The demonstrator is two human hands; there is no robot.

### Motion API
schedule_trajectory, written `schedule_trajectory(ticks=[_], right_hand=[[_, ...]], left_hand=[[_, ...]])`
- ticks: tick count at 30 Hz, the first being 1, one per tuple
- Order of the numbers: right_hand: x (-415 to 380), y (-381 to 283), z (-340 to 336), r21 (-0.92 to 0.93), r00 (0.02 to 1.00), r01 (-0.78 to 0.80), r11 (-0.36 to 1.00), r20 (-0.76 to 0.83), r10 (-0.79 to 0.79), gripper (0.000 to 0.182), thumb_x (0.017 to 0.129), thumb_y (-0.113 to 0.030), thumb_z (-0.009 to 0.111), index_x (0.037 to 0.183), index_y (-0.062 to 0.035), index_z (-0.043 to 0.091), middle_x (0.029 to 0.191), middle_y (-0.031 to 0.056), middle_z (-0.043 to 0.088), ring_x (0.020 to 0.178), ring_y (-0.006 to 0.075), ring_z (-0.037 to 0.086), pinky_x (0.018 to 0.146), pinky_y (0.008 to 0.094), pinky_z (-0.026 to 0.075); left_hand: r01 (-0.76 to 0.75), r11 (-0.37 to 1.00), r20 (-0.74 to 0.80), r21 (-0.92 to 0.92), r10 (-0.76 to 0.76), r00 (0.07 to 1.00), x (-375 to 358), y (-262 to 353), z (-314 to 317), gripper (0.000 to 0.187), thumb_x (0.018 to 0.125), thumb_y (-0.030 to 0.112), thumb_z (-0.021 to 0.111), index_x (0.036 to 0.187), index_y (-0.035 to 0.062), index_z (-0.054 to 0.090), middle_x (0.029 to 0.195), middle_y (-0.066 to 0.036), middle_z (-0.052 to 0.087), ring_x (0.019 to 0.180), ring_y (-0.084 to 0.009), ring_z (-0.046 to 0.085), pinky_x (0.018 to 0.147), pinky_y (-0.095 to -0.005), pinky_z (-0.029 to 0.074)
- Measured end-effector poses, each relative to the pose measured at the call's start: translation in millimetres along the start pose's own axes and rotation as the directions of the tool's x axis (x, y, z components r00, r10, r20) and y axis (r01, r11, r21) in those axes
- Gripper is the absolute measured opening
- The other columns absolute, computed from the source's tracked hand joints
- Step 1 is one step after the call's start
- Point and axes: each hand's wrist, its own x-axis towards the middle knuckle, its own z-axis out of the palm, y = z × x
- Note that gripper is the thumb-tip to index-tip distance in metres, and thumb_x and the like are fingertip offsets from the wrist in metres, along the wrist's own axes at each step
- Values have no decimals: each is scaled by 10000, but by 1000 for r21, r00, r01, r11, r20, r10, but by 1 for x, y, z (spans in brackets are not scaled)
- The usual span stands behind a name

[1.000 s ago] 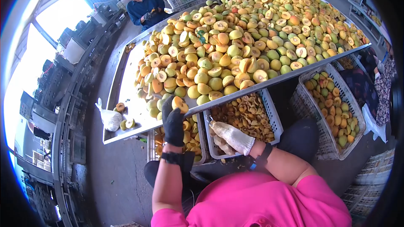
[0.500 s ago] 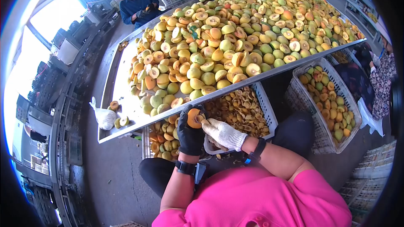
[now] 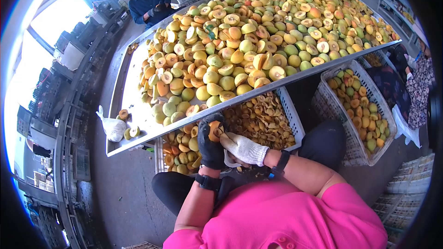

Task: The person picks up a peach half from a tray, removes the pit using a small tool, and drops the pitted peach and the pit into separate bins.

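Note:
My left hand [image 3: 211, 146], in a black glove, is closed around an orange apricot half [image 3: 215, 130], its cut face turned up and to the right. My right hand [image 3: 247, 148], in a white knit glove, has its fingers pinched together at the fruit's right edge. Whatever those fingers hold is too small and hidden to make out. Both hands meet just below the near edge of a metal table [image 3: 194, 118] piled with halved apricots [image 3: 230, 60]. Under the hands stand a white crate of brownish fruit scraps [image 3: 265, 120] and, to the left, a crate of fruit halves [image 3: 184, 150].
A white plastic bag [image 3: 113, 129] and a few loose halves lie at the table's left corner. At right stands a full crate [image 3: 357, 110] of fruit. A person in a hat [image 3: 147, 2] works across the table; another person [image 3: 417, 87] sits at far right.
The apricot half has tilted in my left hand, and its hollow now faces more toward my right fingers. Both hands stay close together. The view has shifted slightly.

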Motion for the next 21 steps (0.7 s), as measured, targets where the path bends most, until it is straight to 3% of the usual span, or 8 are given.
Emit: schedule_trajectory(ticks=[1, 2, 4, 7, 11, 14, 17, 21], right_hand=[[-2, -1, 0, 28, 1000, -22, 999, 18, 21, 464, 1057, -476, 418, 953, -49, 566, 557, 54, 507, 342, 157, 441, 331, 322, 350], [-3, -2, 0, 49, 995, -50, 998, 87, 45, 449, 1052, -490, 428, 957, -69, 553, 574, 34, 489, 348, 143, 431, 332, 306, 344], [-5, -4, -5, 82, 969, -107, 991, 231, 85, 422, 1043, -517, 449, 966, -110, 527, 609, -5, 451, 359, 113, 411, 334, 273, 333], [-6, -3, -9, 50, 931, -225, 973, 306, 200, 420, 1042, -539, 431, 924, -142, 506, 616, -28, 451, 358, 85, 362, 328, 251, 306], [-6, 3, -9, 212, 876, -357, 910, 415, 247, 415, 1040, -549, 434, 937, -152, 494, 615, -63, 406, 365, 43, 308, 323, 227, 278], [-6, 5, -13, 355, 796, -491, 796, 554, 244, 410, 1043, -548, 432, 955, -153, 497, 613, -75, 382, 369, 17, 282, 311, 204, 244], [-3, 13, -13, 465, 719, -580, 669, 678, 153, 396, 1042, -545, 438, 967, -162, 507, 618, -71, 386, 369, 5, 273, 300, 185, 212], [0, 23, -16, 526, 648, -622, 580, 761, 5, 420, 1034, -551, 447, 992, -136, 499, 624, -62, 393, 370, 4, 282, 297, 173, 201]], left_hand=[[-100, 970, 16, 223, 99, 995, 0, 0, 0, 383, 1039, 326, 448, 1143, -2, 616, 1081, -95, 673, 964, -204, 642, 867, -315, 524], [134, 989, -23, -69, -136, 991, 2, 1, -3, 394, 1046, 341, 449, 1125, -3, 625, 1035, -92, 681, 924, -197, 647, 835, -307, 527], [493, 632, 101, -598, -550, 829, 8, 2, -15, 421, 1062, 370, 452, 1091, -4, 642, 945, -86, 696, 846, -182, 656, 771, -290, 533], [405, 791, 153, -459, -379, 913, 7, 18, -13, 490, 1065, 418, 459, 982, -7, 688, 831, -81, 708, 773, -169, 665, 742, -291, 534], [368, 929, 146, 37, -370, 918, 7, 10, -20, 606, 1060, 485, 431, 851, -6, 718, 854, -98, 735, 762, -185, 685, 737, -315, 544], [539, 832, 249, -132, -498, 830, 6, -4, -35, 600, 1058, 494, 426, 858, 4, 708, 827, -111, 728, 750, -207, 683, 732, -331, 545], [545, 696, 332, -468, -433, 838, 3, 0, -30, 591, 1052, 514, 415, 852, 27, 681, 807, -111, 706, 736, -236, 672, 724, -348, 548], [535, 212, 370, -818, -517, 772, 0, 15, -16, 575, 1046, 543, 400, 887, 43, 634, 830, -122, 670, 795, -270, 651, 756, -389, 547]])
